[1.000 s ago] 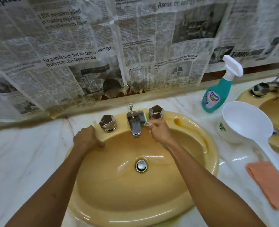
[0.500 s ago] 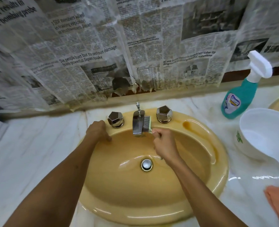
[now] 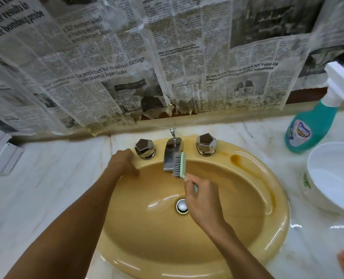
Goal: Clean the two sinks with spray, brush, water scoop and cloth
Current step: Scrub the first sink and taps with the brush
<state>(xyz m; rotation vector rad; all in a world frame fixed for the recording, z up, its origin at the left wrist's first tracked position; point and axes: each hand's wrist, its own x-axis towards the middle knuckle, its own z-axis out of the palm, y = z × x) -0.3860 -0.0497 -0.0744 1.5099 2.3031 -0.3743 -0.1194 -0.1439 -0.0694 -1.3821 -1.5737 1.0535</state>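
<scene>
Right hand [image 3: 202, 202] clamped on the brush [image 3: 179, 165] (bristles against the spout [image 3: 172, 155]) should scrub firmly, left hand [image 3: 123, 163] bracing beside it.

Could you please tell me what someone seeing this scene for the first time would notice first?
Probably the mustard-yellow sink filling the middle, where the right hand presses a green brush against the right side of the chrome tap while the left hand rests on the rim. Next, the stained newspaper covering the wall behind, and the teal spray bottle at the right.
</scene>
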